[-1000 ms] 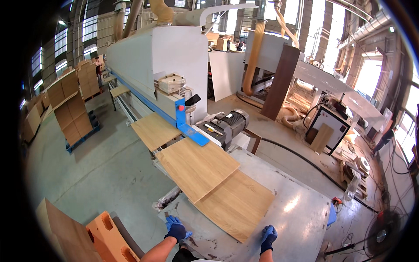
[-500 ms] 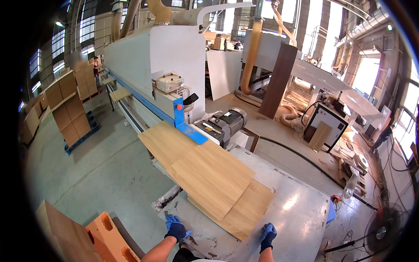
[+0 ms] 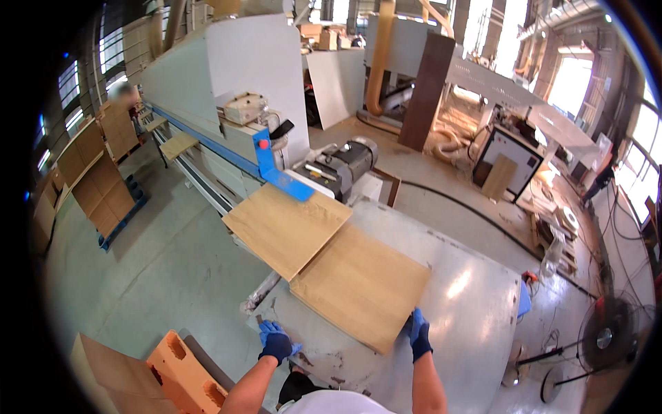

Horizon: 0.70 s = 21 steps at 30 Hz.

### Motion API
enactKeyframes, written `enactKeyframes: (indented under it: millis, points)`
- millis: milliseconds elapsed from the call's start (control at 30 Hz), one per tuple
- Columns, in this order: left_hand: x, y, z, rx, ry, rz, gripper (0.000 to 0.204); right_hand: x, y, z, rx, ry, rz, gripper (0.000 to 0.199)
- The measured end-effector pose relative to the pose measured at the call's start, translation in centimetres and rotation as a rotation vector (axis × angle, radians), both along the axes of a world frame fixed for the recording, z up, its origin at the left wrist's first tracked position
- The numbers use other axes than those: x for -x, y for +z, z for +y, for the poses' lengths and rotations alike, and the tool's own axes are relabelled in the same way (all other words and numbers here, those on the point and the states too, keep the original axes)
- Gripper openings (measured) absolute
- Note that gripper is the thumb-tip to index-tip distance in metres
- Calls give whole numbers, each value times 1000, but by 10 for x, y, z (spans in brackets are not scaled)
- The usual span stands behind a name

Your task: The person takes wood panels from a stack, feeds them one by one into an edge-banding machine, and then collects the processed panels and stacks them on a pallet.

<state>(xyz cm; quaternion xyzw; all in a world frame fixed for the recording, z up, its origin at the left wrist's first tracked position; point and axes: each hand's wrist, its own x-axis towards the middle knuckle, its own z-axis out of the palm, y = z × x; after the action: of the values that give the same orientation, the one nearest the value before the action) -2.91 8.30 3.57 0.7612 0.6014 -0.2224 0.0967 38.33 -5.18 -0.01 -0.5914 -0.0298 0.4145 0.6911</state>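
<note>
A light wood-grain board (image 3: 289,228) lies at the near end of the long machine, its far edge by the blue metal bracket (image 3: 289,186). Closer to me, a second wood-grain board (image 3: 362,283) rests on the grey metal table (image 3: 462,324), its far-left side meeting the first. My right hand (image 3: 420,334), in a blue glove, is against the near right edge of this closer board, fingers stretched forward. On the left part of the table, my gloved left hand (image 3: 277,342) has its fingers spread and holds nothing; it is apart from the boards.
A red button (image 3: 263,144) sits on the machine above the bracket, with a motor (image 3: 355,159) to its right. An orange block-like piece (image 3: 183,372) and a brown panel stand at lower left. A black fan (image 3: 605,337) stands at right. Stacked boards (image 3: 96,179) are at far left.
The upper board has slid forward toward the machine, uncovering the closer board. My right hand has moved forward to that board's edge. My left hand stays nearly in place; the view has shifted.
</note>
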Motion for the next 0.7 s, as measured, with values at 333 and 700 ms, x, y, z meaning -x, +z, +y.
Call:
enactKeyframes:
  millis: [333,700]
  points:
    - [6,6,-2,30,31,-18,116,37,2,17,-33,-12,-357,35]
    - [11,7,-3,1,32,-27,118,49,-4,14,3,-192,-356,34]
